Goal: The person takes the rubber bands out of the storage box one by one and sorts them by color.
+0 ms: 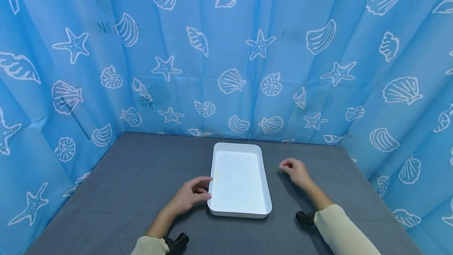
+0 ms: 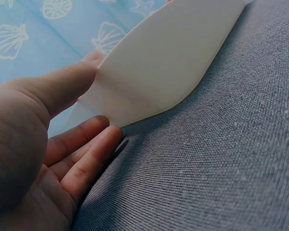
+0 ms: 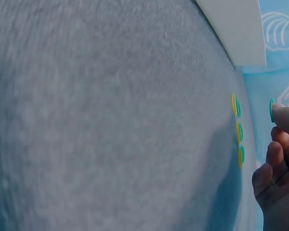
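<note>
A white rectangular tray (image 1: 240, 213) lies on the grey cloth. My left hand (image 1: 189, 196) holds its left side; in the left wrist view the thumb (image 2: 72, 86) meets the rim and curled fingers touch the outer wall. To the right of the tray, my right hand (image 1: 295, 172) pinches a thin green ring (image 3: 271, 110) between its fingertips, above the cloth. Below and beside it lie several small yellow rings (image 3: 234, 104) and green rings (image 3: 241, 132). Two thin yellowish rings, one of them a nearer ring (image 1: 218, 179), are inside the tray by its left wall.
A grey cloth-covered table (image 1: 141, 168) spreads around the tray. Blue curtains (image 1: 212, 50) with white shell and starfish prints stand behind and at both sides. Black wrist devices, such as the right one (image 1: 305, 218), sit under both sleeves.
</note>
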Demonstrator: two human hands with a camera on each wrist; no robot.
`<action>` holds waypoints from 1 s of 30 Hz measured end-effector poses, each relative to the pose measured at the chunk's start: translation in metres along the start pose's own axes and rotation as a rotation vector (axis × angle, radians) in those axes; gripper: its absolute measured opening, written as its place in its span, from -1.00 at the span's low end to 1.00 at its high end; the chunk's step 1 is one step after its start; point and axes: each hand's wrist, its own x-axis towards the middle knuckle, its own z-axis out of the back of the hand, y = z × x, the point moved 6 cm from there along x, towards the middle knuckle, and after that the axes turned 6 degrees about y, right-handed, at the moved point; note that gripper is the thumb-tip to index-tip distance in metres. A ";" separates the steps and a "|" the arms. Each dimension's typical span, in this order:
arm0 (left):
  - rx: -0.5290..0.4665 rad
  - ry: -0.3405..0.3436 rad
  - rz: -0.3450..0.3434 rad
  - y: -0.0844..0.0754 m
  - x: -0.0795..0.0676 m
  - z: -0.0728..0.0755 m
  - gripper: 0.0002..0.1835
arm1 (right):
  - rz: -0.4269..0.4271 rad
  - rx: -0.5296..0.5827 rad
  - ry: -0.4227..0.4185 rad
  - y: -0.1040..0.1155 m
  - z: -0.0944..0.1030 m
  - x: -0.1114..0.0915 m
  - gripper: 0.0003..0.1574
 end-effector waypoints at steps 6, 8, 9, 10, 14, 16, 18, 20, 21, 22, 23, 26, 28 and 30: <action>-0.008 -0.002 -0.012 0.003 0.001 0.001 -0.42 | -0.049 0.013 -0.018 -0.013 0.005 0.000 -0.89; -0.006 0.000 -0.011 0.000 0.001 0.000 -0.43 | -0.055 0.005 -0.023 -0.017 0.007 0.000 -0.88; -0.001 0.001 -0.008 -0.004 -0.001 0.000 -0.44 | -0.059 0.000 -0.027 -0.019 0.008 0.000 -0.88; 0.003 0.002 -0.005 -0.010 -0.004 0.000 -0.45 | -0.063 -0.004 -0.030 -0.021 0.009 0.000 -0.88; 0.007 0.006 0.000 -0.015 -0.006 0.000 -0.45 | -0.095 0.010 -0.047 -0.028 0.013 -0.002 -0.86; -0.002 0.008 -0.008 -0.009 -0.003 -0.001 -0.44 | -0.125 0.029 -0.055 -0.033 0.014 -0.002 -0.85; -0.008 0.010 -0.009 0.003 0.002 -0.001 -0.43 | -0.155 0.048 -0.059 -0.037 0.015 -0.002 -0.84; -0.012 0.013 -0.016 0.003 0.002 0.000 -0.43 | -0.185 0.062 -0.059 -0.041 0.015 -0.002 -0.83; -0.012 0.013 -0.017 0.004 0.002 0.000 -0.43 | -0.194 0.064 -0.057 -0.042 0.015 -0.001 -0.83; -0.010 0.011 -0.016 0.004 0.002 0.000 -0.43 | -0.200 0.063 -0.052 -0.043 0.014 0.000 -0.82; -0.007 0.008 -0.016 0.005 0.002 0.000 -0.42 | -0.203 0.060 -0.050 -0.043 0.014 0.000 -0.81; -0.001 0.004 -0.017 0.006 0.002 0.001 -0.42 | -0.217 0.051 -0.048 -0.043 0.013 0.003 -0.80; 0.000 0.001 -0.014 0.006 0.002 0.002 -0.43 | -0.231 0.045 -0.049 -0.043 0.013 0.005 -0.80; -0.002 0.000 -0.011 0.006 0.002 0.002 -0.43 | -0.249 0.039 -0.052 -0.043 0.013 0.007 -0.80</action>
